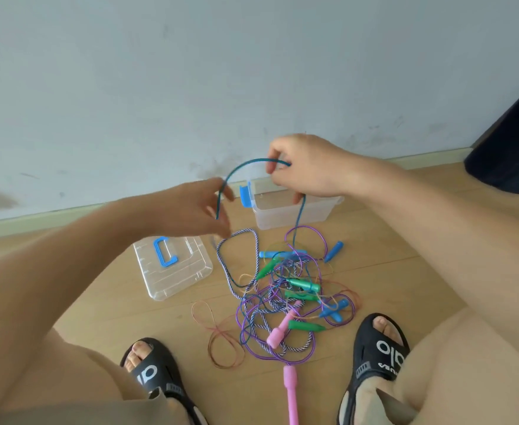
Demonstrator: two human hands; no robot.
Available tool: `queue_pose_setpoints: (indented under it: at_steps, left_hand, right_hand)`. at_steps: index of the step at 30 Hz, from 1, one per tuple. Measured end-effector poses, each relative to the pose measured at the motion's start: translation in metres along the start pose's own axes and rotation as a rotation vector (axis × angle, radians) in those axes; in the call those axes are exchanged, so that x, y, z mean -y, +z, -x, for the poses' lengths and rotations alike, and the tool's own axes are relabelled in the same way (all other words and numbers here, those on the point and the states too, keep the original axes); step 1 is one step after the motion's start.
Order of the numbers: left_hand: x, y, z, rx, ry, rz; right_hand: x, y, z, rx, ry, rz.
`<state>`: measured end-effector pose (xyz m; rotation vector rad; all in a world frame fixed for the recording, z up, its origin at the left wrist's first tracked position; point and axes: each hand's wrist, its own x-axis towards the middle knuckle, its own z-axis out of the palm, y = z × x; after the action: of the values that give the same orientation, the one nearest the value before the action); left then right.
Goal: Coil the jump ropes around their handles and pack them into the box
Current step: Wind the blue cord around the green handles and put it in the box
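Two hands hold one blue rope (246,167) arched above the floor (405,246), the right hand (304,167) pinching it over the open clear box (292,210) and the left hand (200,207) gripping its other end, while the tangled jump ropes (286,299) lie between the sandals (374,357), near the lid (172,265).

Clear glossy plastic box (286,214) with blue plastic clip, matching ribbed lid (172,266); smooth pale wood floor (390,240); braided cord ropes (252,240), shiny plastic handles (276,332); matt scuffed wall (160,87).
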<state>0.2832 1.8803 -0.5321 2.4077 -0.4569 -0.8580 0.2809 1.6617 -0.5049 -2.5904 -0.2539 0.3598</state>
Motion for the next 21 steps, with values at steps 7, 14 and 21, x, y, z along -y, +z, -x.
queue_pose_setpoints:
  at_steps: [7, 14, 21]
  left_hand:
    - [-0.026, 0.001, -0.002, -0.185, 0.266, 0.308]
    - [0.001, -0.018, 0.005, -0.112, 0.035, 0.156]
    - [-0.018, 0.004, -0.001, -0.037, 0.159, 0.283]
  right_hand:
    - [0.004, -0.001, -0.001, 0.034, -0.108, -0.136]
    - [-0.046, 0.005, -0.018, 0.140, 0.081, 0.191]
    - [0.000, -0.001, -0.006, -0.085, -0.178, -0.348]
